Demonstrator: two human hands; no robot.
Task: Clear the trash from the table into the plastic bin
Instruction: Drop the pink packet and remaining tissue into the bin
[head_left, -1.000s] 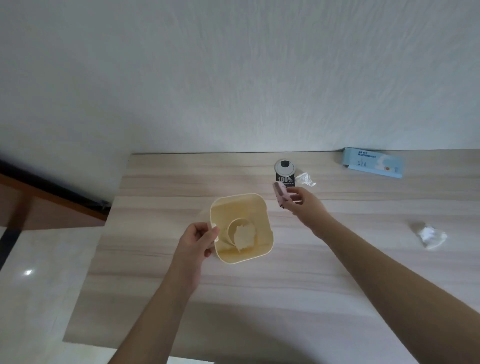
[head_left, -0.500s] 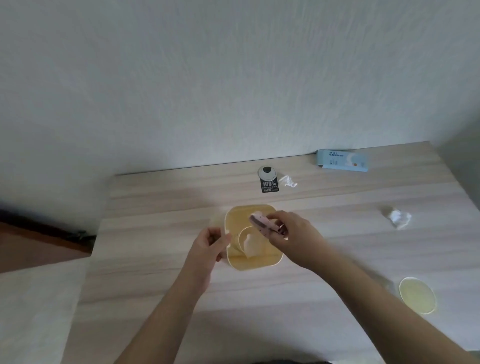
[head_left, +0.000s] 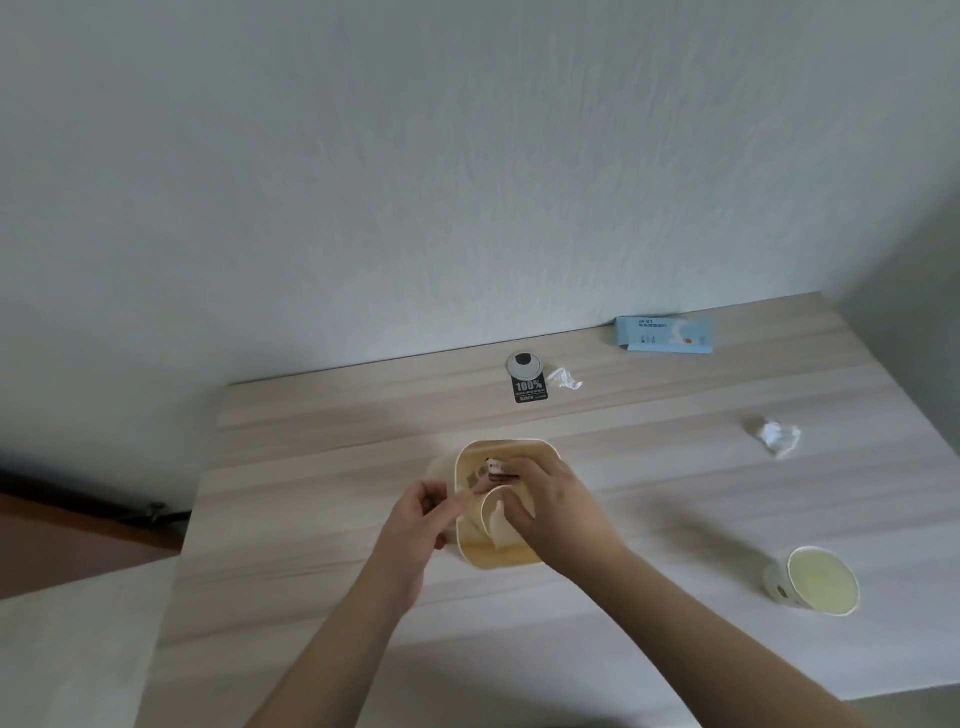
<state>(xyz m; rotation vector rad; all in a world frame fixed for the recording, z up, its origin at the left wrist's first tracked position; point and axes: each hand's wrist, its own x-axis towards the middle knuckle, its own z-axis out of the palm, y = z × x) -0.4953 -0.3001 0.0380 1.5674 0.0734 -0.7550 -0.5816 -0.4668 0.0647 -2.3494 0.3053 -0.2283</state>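
Over plastic bin (head_left: 524, 557): right hand (head_left: 558, 512) fingertips pinching small wrapper (head_left: 493, 470); left hand (head_left: 418, 519) gripping bin rim.

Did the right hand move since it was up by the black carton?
Yes. The right hand came toward the person, away from the black carton, and now reaches over the cream plastic bin.

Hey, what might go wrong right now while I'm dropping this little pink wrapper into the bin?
1. The bin already holds a paper cup on its side, so the pink wrapper may catch on it and sit high.
2. Your left hand only pinches the bin's rim; a push from the right hand could tip or slide it.
3. The cup near the table's front edge could get knocked off by your right forearm.
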